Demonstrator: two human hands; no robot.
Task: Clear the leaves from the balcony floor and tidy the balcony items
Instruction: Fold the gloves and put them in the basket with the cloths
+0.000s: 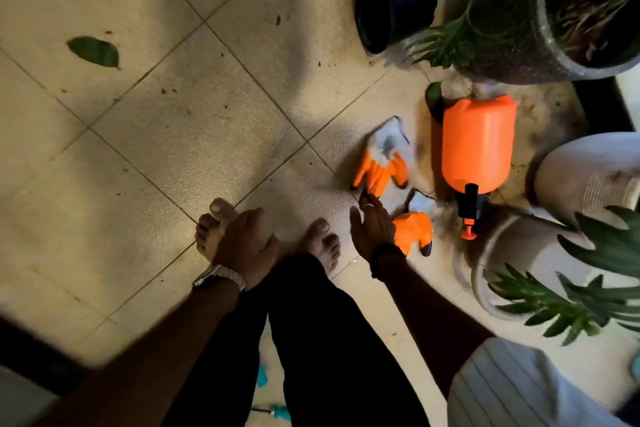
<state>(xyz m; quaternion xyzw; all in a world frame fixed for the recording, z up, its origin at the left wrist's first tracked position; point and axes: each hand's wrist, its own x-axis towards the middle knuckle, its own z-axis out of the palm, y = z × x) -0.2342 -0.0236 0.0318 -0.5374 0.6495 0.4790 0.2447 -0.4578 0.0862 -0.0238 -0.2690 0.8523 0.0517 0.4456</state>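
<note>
Upper left of the frame: one green leaf [94, 52] flat on the beige tiled floor [180, 135], small dark crumbs scattered around it. Lower centre: left hand [247, 248] hanging over bare feet, fingers loosely curled, holding nothing. Just right of it: right hand [372, 227] reaching down with fingers straight, between two orange gloves [381, 163], touching or just above them, cannot tell which. Right of the gloves: orange sprayer bottle [476, 146] lying on its side. Upper right: black pot [394, 12] tipped over, beside a large planter [512, 45].
</note>
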